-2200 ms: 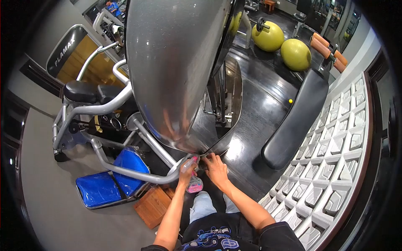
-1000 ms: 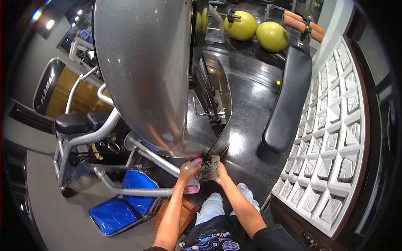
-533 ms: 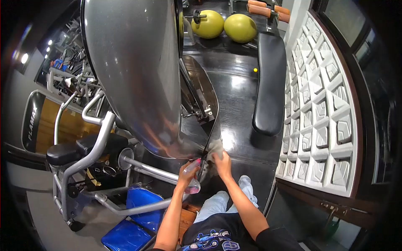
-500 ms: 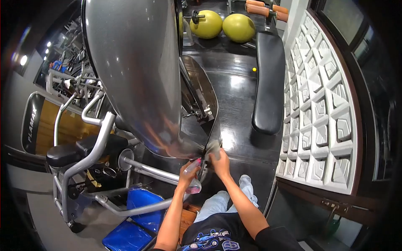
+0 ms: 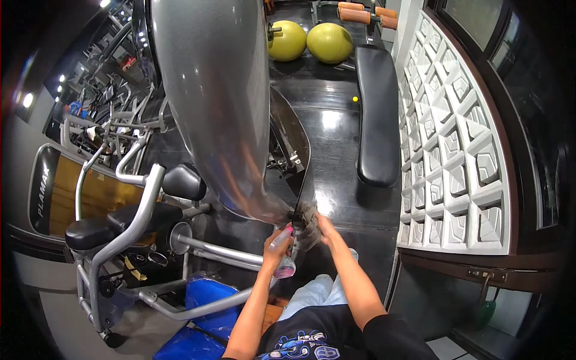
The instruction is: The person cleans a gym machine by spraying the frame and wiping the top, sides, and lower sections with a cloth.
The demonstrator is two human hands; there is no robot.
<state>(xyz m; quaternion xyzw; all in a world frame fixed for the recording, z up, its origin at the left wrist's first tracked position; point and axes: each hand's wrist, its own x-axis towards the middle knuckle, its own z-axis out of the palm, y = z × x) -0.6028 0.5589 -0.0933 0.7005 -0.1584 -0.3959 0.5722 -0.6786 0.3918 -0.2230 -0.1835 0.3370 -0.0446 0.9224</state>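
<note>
My left hand (image 5: 273,251) is closed around a clear spray bottle (image 5: 285,269) with a pink nozzle and pink liquid near its bottom. A crumpled grey-brown cloth (image 5: 308,227), smeared by motion, is gripped in my right hand (image 5: 326,229). The cloth lies against the lower end of a large glossy grey machine housing (image 5: 222,102), at the dark edge just right of the bottle's nozzle. My right fingers are partly hidden by the cloth.
Silver exercise-machine bars (image 5: 135,222) and a blue pad (image 5: 207,300) stand at left. A black bench (image 5: 378,114) runs along the white patterned wall panel (image 5: 453,144) at right. Two yellow exercise balls (image 5: 330,43) and a small yellow ball (image 5: 355,99) lie farther off.
The cloth and my right hand have shifted slightly right and down, and the cloth looks more spread. My left hand still holds the bottle. The camera view has turned a little.
</note>
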